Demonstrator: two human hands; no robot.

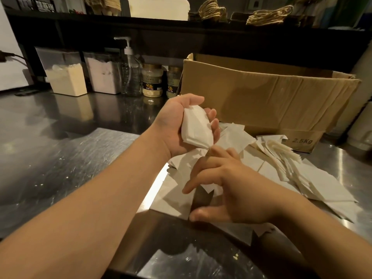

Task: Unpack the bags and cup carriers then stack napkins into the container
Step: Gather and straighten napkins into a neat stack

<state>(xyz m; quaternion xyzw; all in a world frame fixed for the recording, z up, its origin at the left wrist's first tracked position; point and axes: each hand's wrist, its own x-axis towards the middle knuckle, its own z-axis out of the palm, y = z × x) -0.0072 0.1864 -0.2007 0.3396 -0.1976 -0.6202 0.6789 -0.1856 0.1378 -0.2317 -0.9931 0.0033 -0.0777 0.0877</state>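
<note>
Steel counter (66, 158), dim prep area, scratched and speckled with crumbs.

Left hand (177, 125): palm up, fingers curled round a folded wad of white napkins (196, 128), held above the counter. Right hand (231, 190): fingers spread and relaxed, gripping nothing, index tip near the wad's lower corner, hovering over the loose napkin pile (281, 164).

That pile is fanned and skewed, spread from under the right hand out toward the cardboard box (267, 97). No napkin container that I can identify.

Risks, my read:
- The wad is held in a loose cup, not squared. It could splay or shed sheets if the right hand tugs that corner.
- Some sheets lie near the counter's front edge. A sweep of the right forearm would likely push them off.
- Crumbs on the steel could soil the bottom napkins.
- Stacking unsquared sheets would probably jam or lean.

Text: the box front reads "2.5Kg". The two jars (152, 80) behind have labels, too small to read. The pump bottle (130, 71) is unlabelled as far as I can tell.
</note>
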